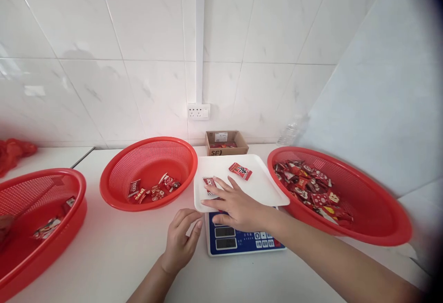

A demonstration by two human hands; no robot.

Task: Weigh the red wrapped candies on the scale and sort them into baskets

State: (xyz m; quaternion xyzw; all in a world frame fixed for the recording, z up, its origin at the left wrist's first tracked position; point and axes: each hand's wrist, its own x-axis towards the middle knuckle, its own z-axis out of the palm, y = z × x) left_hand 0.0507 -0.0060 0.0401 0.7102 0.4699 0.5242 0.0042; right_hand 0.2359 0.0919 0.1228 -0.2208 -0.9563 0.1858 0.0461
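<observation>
A white tray tops a blue digital scale. On it lie a red packet toward the back and a red-and-white packet at the left. My right hand reaches over the tray's front edge with its fingers spread; a bit of red shows beneath the fingers, too covered to make out. Just left of the scale, at the tray's front left corner, my left hand has its fingers curled and the thumb apart, with nothing visible in it.
Red baskets with packets stand at the centre left, far left and right. A cardboard box is behind the tray, near a clear plastic bottle. Part of a person's hand shows at the left edge.
</observation>
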